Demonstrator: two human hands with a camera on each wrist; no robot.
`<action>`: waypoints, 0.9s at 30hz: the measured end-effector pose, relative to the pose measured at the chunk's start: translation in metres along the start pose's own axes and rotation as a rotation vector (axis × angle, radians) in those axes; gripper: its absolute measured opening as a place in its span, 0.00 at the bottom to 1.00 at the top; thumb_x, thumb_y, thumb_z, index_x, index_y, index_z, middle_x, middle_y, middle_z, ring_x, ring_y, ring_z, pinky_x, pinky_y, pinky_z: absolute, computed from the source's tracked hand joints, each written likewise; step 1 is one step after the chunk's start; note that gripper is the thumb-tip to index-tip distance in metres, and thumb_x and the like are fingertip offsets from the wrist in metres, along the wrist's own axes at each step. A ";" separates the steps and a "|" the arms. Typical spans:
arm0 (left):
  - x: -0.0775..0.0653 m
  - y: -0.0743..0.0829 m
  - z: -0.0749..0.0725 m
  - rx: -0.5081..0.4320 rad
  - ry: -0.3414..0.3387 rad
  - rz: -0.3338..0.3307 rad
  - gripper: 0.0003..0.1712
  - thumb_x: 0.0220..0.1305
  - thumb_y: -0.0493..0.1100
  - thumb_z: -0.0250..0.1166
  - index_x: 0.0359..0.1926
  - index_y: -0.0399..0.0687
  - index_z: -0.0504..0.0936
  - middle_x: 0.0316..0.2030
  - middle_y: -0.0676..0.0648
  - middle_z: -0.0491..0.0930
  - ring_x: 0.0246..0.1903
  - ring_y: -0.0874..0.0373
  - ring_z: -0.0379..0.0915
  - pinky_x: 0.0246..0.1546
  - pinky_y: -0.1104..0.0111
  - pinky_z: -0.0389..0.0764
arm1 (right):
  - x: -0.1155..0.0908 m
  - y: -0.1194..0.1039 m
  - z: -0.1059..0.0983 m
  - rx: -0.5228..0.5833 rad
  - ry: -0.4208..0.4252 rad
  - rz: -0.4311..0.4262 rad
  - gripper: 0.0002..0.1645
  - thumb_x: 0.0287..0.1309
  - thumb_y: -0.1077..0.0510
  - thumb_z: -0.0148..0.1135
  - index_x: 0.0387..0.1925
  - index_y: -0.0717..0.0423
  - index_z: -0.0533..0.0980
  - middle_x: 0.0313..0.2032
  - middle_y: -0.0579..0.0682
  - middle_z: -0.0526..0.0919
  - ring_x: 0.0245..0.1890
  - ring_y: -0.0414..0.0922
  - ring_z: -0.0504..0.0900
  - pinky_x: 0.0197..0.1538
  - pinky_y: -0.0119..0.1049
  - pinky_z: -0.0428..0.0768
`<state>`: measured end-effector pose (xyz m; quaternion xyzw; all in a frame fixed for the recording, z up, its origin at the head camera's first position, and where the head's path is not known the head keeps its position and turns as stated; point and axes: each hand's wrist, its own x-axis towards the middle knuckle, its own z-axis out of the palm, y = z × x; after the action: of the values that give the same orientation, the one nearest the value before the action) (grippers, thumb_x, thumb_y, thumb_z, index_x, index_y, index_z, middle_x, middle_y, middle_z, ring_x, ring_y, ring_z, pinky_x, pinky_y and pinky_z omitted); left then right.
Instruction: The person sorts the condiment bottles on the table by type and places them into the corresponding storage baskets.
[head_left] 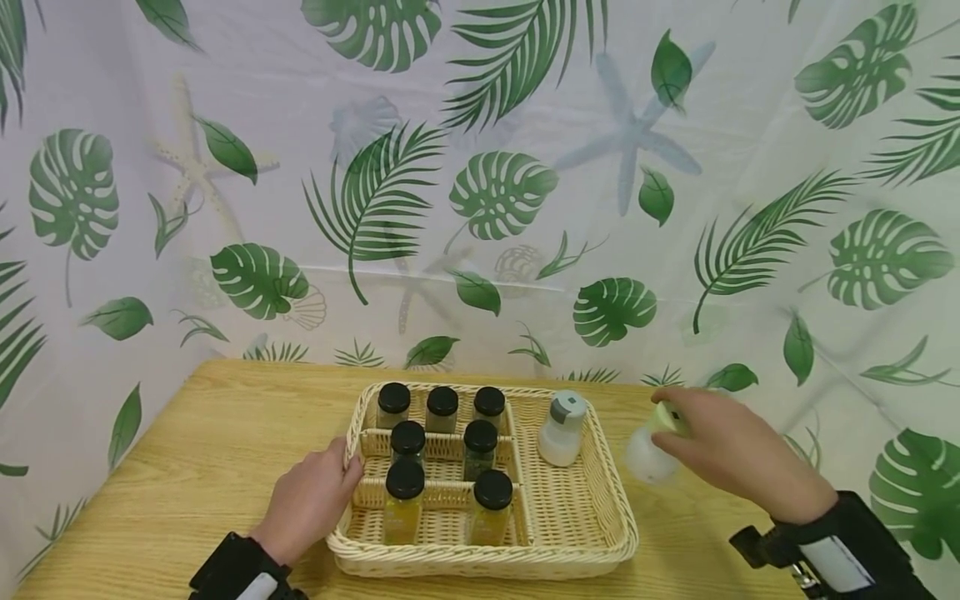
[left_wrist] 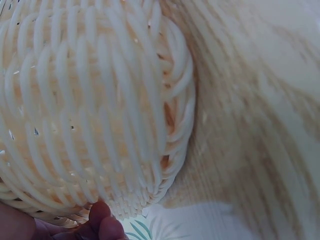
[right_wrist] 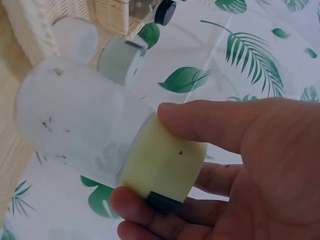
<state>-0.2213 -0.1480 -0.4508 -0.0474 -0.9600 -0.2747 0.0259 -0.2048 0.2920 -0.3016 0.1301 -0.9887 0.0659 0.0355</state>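
Observation:
At the left side of a woven basket, my left hand grips the rim, thumb lying over it. Up close in the left wrist view are the basket's weave and some fingertips below it. To the right of the basket, my right hand holds a shaker jar of frosted, clear-looking body by its pale yellow-green cap. In the right wrist view, thumb and fingers pinch that cap, and the jar's body tilts toward the left. A similar shaker with a grey-white cap stands in the basket's right compartment.
Several small jars with black lids stand in the divided left compartments; the two front ones hold something yellow. The basket sits on a wood-grain table. A leaf-print cloth hangs behind the table's back edge.

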 end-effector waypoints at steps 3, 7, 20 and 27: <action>0.000 -0.001 0.001 -0.003 0.001 0.000 0.13 0.76 0.47 0.50 0.38 0.42 0.72 0.17 0.51 0.64 0.14 0.58 0.62 0.16 0.66 0.57 | 0.005 -0.011 -0.001 -0.006 0.022 -0.036 0.30 0.61 0.51 0.68 0.59 0.63 0.76 0.54 0.63 0.83 0.51 0.60 0.83 0.51 0.58 0.79; 0.000 -0.002 0.000 0.008 0.005 -0.001 0.13 0.76 0.48 0.50 0.37 0.43 0.72 0.17 0.51 0.65 0.14 0.58 0.63 0.16 0.66 0.59 | 0.008 -0.025 0.001 -0.020 0.062 -0.084 0.27 0.58 0.52 0.70 0.56 0.61 0.78 0.49 0.57 0.86 0.39 0.46 0.83 0.40 0.47 0.81; 0.000 0.000 0.000 0.012 -0.003 -0.016 0.13 0.76 0.48 0.50 0.38 0.44 0.72 0.18 0.50 0.66 0.16 0.57 0.64 0.17 0.65 0.60 | 0.015 -0.054 0.014 0.040 0.010 -0.145 0.26 0.57 0.54 0.71 0.56 0.59 0.78 0.48 0.52 0.85 0.42 0.45 0.82 0.42 0.45 0.81; 0.000 0.000 0.000 0.003 -0.003 -0.015 0.13 0.76 0.48 0.50 0.36 0.45 0.71 0.17 0.51 0.65 0.15 0.58 0.63 0.16 0.66 0.59 | 0.018 -0.061 0.029 0.069 -0.045 -0.119 0.26 0.57 0.55 0.72 0.55 0.59 0.78 0.46 0.52 0.85 0.36 0.40 0.77 0.36 0.38 0.76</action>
<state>-0.2216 -0.1478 -0.4507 -0.0408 -0.9609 -0.2731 0.0226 -0.2077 0.2251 -0.3213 0.1911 -0.9769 0.0948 0.0128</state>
